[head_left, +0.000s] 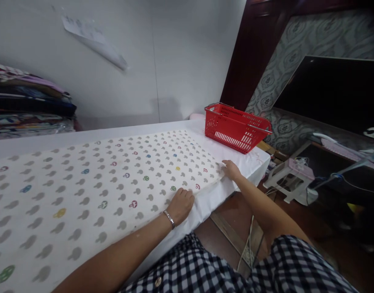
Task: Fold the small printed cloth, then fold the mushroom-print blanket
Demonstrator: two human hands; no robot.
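Note:
A long white cloth (92, 179) printed with grey and coloured mushrooms lies spread over a white-covered table (202, 205). My left hand (181, 204), with a silver band at the wrist, rests on the cloth's near edge; its fingers are curled, and whatever they hold is hidden. Farther right, my right hand (231, 169) is at the near right corner of the cloth, thumb and forefinger closed on that corner.
A red basket (232, 128) stands on the table's far right end. Folded fabrics (31, 101) are stacked at the far left. To the right of the table are a plastic stool (292, 173) and a dark screen (333, 97).

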